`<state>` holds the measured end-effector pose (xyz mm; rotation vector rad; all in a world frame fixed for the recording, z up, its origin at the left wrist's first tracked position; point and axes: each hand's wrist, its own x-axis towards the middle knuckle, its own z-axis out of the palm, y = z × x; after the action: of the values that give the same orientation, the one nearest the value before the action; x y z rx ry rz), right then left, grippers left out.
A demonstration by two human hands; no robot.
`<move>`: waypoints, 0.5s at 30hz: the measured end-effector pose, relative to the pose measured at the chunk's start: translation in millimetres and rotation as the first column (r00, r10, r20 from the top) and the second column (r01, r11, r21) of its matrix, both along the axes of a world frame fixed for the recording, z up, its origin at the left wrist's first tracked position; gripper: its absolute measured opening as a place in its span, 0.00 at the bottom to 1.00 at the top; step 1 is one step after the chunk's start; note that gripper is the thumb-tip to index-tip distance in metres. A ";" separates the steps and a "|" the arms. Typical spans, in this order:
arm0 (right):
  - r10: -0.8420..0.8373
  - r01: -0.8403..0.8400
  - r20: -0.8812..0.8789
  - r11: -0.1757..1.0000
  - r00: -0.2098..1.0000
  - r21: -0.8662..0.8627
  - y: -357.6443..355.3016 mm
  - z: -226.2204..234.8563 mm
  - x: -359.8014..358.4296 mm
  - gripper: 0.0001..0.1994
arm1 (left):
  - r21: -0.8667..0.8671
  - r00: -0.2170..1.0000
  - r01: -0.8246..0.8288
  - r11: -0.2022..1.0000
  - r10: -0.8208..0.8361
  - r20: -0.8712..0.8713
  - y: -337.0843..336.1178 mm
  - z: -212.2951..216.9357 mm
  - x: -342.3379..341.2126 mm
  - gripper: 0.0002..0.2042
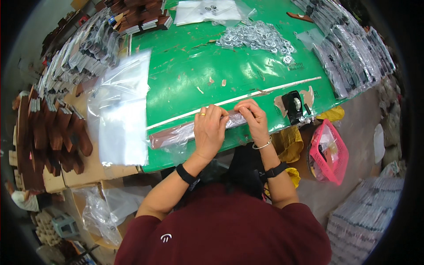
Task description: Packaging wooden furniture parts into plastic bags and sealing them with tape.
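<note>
A long, flat brown strip (170,136) in a clear plastic sleeve lies along the near edge of the green table, its exact kind unclear. My left hand (210,128) is closed over its middle, thumb and fingers pinched on the plastic. Close beside it, my right hand (255,118) pinches the sleeve toward the strip's right end. Loose clear plastic hangs out below the strip near my left wrist. My palms and fingers hide part of the strip and its right end.
Clear plastic bags (123,119) lie at the left. Behind them are wrapped bundles (84,55); brown strips (57,128) are stacked nearer. Small shiny rings (258,37) are heaped at the back. A black holder (292,106) stands right, above a pink basket (329,152). More wrapped bundles (349,57) lie far right.
</note>
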<state>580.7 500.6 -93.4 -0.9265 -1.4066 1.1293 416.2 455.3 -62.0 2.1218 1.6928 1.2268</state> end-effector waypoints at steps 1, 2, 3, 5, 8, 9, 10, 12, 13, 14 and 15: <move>0.027 -0.027 0.029 0.999 0.999 0.031 0.5 -1.0 1.2 0.07 | -0.005 1.000 0.012 1.000 -0.012 -0.006 2.1 2.2 -1.4 0.04; 0.015 -0.016 0.030 1.000 0.999 0.026 0.8 -1.3 2.8 0.07 | -0.009 1.000 -0.014 1.000 0.014 0.013 4.0 4.4 0.7 0.04; 0.044 -0.044 0.011 0.999 0.999 -0.006 1.6 -1.1 2.7 0.08 | -0.012 0.999 -0.039 0.999 0.039 0.031 5.3 5.2 2.6 0.05; 0.059 -0.059 -0.011 0.998 0.998 -0.032 1.2 0.3 3.6 0.08 | -0.021 0.999 -0.024 1.000 0.024 0.022 1.6 2.9 3.0 0.05; 0.121 -0.131 -0.115 0.988 0.986 -0.080 -1.9 9.1 3.2 0.07 | -0.031 1.000 -0.021 0.999 0.021 0.009 2.0 2.9 1.7 0.04; 0.089 -0.092 0.088 0.996 0.992 0.023 -3.7 14.4 1.1 0.07 | -0.040 0.999 -0.034 0.999 0.034 0.009 0.9 2.8 1.6 0.03; 0.035 -0.074 0.283 0.989 0.959 0.129 -4.8 16.5 -0.5 0.07 | -0.043 1.000 -0.029 0.999 0.029 0.006 1.1 2.6 1.5 0.03; 0.044 -0.059 0.206 0.996 0.978 0.072 1.4 11.1 -0.4 0.08 | -0.022 0.999 -0.049 0.999 0.049 -0.005 3.0 3.7 2.4 0.02; 0.053 -0.056 0.128 0.998 0.990 0.016 3.2 6.7 -0.9 0.09 | -0.023 0.999 -0.044 0.999 0.044 -0.008 2.4 3.7 3.3 0.02; 0.049 -0.051 0.124 0.999 0.991 0.019 5.0 2.2 -3.0 0.09 | -0.029 0.999 -0.047 0.998 0.047 -0.001 4.0 3.4 3.9 0.02; 0.044 -0.043 0.065 0.999 0.997 -0.020 6.6 -2.4 -5.7 0.09 | -0.034 0.999 -0.051 0.998 0.051 0.005 5.4 3.3 4.0 0.03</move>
<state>575.0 507.2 -95.8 -0.9571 -1.4781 1.1553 420.2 460.7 -58.7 2.0662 1.7624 1.2081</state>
